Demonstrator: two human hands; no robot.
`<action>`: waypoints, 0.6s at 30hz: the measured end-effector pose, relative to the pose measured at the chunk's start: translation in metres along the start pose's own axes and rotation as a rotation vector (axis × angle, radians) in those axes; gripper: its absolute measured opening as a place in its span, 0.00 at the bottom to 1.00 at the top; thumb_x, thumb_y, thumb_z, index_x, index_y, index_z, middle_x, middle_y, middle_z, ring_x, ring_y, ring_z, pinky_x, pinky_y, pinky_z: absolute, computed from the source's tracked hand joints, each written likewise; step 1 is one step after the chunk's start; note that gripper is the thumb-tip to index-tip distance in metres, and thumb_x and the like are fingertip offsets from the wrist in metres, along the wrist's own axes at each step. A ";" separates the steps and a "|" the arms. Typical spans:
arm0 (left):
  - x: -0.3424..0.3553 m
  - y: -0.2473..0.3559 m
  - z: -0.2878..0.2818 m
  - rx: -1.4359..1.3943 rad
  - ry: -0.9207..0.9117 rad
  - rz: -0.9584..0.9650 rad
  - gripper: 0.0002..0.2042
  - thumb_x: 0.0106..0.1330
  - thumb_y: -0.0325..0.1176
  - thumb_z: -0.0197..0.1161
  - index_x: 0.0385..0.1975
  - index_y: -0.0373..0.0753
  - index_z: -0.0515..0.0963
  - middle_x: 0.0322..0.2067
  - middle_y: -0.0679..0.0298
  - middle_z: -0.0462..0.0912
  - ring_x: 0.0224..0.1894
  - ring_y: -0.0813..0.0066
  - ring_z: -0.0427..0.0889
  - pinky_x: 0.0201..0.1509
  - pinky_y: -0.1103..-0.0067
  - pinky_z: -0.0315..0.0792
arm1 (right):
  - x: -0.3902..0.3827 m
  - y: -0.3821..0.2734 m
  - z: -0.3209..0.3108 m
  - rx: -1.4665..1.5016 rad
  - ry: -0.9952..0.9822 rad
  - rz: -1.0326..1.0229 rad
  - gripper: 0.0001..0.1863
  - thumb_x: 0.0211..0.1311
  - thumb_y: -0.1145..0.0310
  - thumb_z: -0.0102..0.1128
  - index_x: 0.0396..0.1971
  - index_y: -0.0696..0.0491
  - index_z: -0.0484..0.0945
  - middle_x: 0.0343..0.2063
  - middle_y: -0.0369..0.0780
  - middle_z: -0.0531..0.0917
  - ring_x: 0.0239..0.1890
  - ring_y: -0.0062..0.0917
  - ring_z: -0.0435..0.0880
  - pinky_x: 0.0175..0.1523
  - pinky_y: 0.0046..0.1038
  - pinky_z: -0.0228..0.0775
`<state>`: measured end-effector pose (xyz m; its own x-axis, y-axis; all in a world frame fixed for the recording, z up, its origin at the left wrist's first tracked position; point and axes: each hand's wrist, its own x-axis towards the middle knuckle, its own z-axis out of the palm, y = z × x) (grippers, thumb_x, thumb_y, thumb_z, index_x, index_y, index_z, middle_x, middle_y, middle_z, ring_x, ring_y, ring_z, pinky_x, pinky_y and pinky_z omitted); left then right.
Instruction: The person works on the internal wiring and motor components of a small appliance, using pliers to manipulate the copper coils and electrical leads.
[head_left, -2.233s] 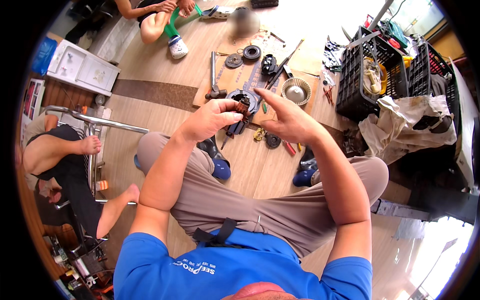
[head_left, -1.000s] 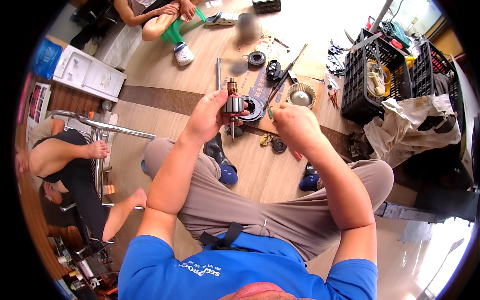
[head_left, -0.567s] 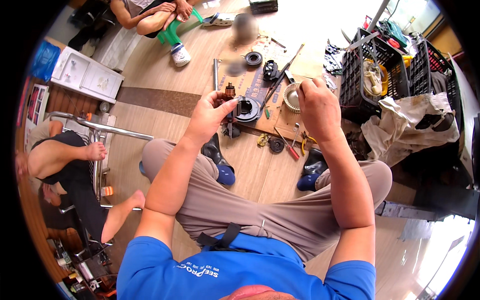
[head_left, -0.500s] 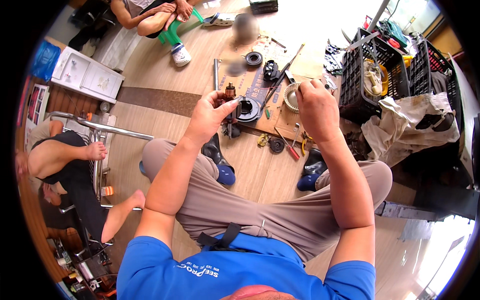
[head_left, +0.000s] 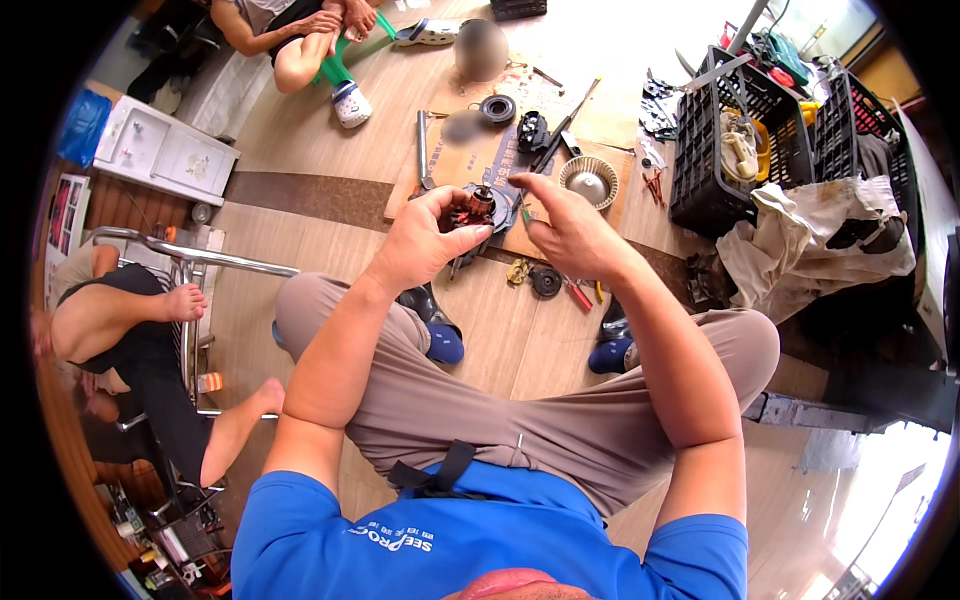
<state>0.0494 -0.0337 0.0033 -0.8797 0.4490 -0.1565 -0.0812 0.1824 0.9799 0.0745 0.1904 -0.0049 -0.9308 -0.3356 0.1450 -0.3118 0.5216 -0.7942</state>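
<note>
My left hand (head_left: 422,238) is closed round a small motor armature (head_left: 480,203) with copper-coloured windings and a shaft pointing up. The armature's lower part is hidden by my fingers and thumb. Just right of it, my right hand (head_left: 582,235) is open, index finger stretched out and thumb apart, with nothing seen between them. Behind the armature a grey round housing (head_left: 502,217) shows in part on the cardboard. A cream ribbed blower wheel (head_left: 590,180) lies beyond my right hand.
On the cardboard (head_left: 440,160) lie a black ring part (head_left: 497,110), a black block-shaped part (head_left: 532,132), a metal tube (head_left: 422,150) and long rods. A black disc (head_left: 545,282) and red-handled tool (head_left: 579,296) lie nearer. Black crates (head_left: 710,190) stand right; two people sit left.
My right hand has left the blower wheel and moved left towards the armature, its fingers spreading. My left hand has shifted slightly right and lower, still holding the armature.
</note>
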 end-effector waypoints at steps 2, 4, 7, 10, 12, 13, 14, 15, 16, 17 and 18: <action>0.000 0.001 0.000 0.059 -0.037 0.003 0.16 0.60 0.28 0.68 0.45 0.32 0.75 0.36 0.69 0.80 0.36 0.86 0.77 0.41 0.86 0.73 | 0.004 0.000 0.011 0.339 -0.022 -0.021 0.24 0.57 0.80 0.50 0.56 0.63 0.67 0.51 0.50 0.78 0.55 0.33 0.77 0.60 0.31 0.66; -0.001 0.001 -0.001 0.013 -0.050 0.004 0.16 0.60 0.28 0.69 0.45 0.32 0.75 0.36 0.68 0.81 0.37 0.86 0.77 0.41 0.86 0.73 | 0.004 -0.006 0.015 0.502 -0.048 0.072 0.21 0.59 0.79 0.50 0.54 0.63 0.69 0.48 0.48 0.79 0.52 0.27 0.77 0.59 0.28 0.67; -0.001 0.000 -0.006 -0.040 -0.059 0.013 0.16 0.59 0.27 0.70 0.45 0.31 0.75 0.37 0.67 0.81 0.37 0.85 0.78 0.42 0.85 0.74 | 0.004 -0.007 0.018 0.592 -0.050 0.166 0.15 0.61 0.75 0.53 0.47 0.63 0.75 0.38 0.42 0.83 0.42 0.17 0.77 0.51 0.23 0.70; -0.001 -0.003 -0.008 -0.047 -0.049 0.028 0.17 0.57 0.26 0.70 0.45 0.31 0.75 0.38 0.66 0.82 0.38 0.84 0.79 0.43 0.85 0.75 | 0.002 -0.015 0.014 0.351 -0.048 0.208 0.12 0.61 0.73 0.57 0.42 0.63 0.78 0.31 0.40 0.83 0.36 0.16 0.78 0.45 0.24 0.72; -0.001 -0.003 -0.008 -0.044 -0.043 0.033 0.17 0.57 0.25 0.70 0.45 0.31 0.75 0.38 0.65 0.82 0.39 0.84 0.79 0.44 0.84 0.75 | 0.002 -0.014 0.015 0.268 0.006 0.017 0.10 0.56 0.71 0.58 0.35 0.59 0.81 0.27 0.49 0.83 0.31 0.35 0.84 0.39 0.32 0.74; -0.001 -0.003 -0.007 -0.052 -0.044 0.027 0.17 0.57 0.25 0.70 0.46 0.30 0.75 0.38 0.65 0.82 0.39 0.83 0.79 0.44 0.84 0.75 | 0.002 -0.016 0.014 0.269 0.005 0.018 0.10 0.56 0.71 0.58 0.35 0.59 0.81 0.27 0.49 0.83 0.31 0.35 0.84 0.39 0.32 0.74; -0.002 -0.002 -0.007 -0.060 -0.045 0.020 0.17 0.57 0.25 0.70 0.46 0.30 0.75 0.38 0.65 0.82 0.39 0.83 0.79 0.45 0.84 0.75 | 0.003 -0.019 0.013 0.267 0.005 0.014 0.10 0.56 0.70 0.59 0.34 0.59 0.81 0.27 0.49 0.82 0.32 0.38 0.84 0.39 0.33 0.74; -0.002 -0.002 -0.006 -0.061 -0.044 0.017 0.17 0.57 0.25 0.70 0.46 0.30 0.75 0.38 0.65 0.82 0.39 0.83 0.79 0.45 0.84 0.75 | 0.003 -0.020 0.013 0.266 0.005 0.010 0.09 0.55 0.70 0.60 0.33 0.59 0.81 0.27 0.49 0.82 0.32 0.41 0.83 0.39 0.34 0.74; -0.002 -0.001 -0.005 -0.051 -0.040 0.011 0.17 0.57 0.25 0.70 0.46 0.30 0.76 0.37 0.65 0.82 0.39 0.83 0.79 0.44 0.84 0.75 | 0.003 -0.019 0.014 0.266 0.005 0.011 0.09 0.55 0.70 0.60 0.33 0.59 0.81 0.27 0.49 0.82 0.32 0.41 0.83 0.39 0.34 0.74; -0.002 -0.001 -0.004 -0.040 -0.036 0.005 0.17 0.57 0.25 0.70 0.45 0.30 0.76 0.37 0.66 0.82 0.38 0.83 0.79 0.44 0.83 0.75 | 0.004 -0.017 0.016 0.219 0.018 0.013 0.09 0.55 0.69 0.61 0.32 0.59 0.80 0.27 0.49 0.82 0.32 0.42 0.82 0.38 0.36 0.74; 0.000 -0.002 -0.004 -0.041 -0.037 0.004 0.17 0.57 0.25 0.70 0.45 0.30 0.76 0.37 0.66 0.82 0.38 0.83 0.79 0.44 0.83 0.75 | 0.004 -0.016 0.017 0.171 0.030 0.016 0.09 0.55 0.68 0.62 0.30 0.59 0.79 0.26 0.48 0.81 0.31 0.43 0.82 0.38 0.37 0.73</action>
<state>0.0482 -0.0377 0.0015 -0.8622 0.4819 -0.1564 -0.0974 0.1453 0.9846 0.0790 0.1672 -0.0015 -0.9414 -0.3036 0.1473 -0.2624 0.3843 -0.8852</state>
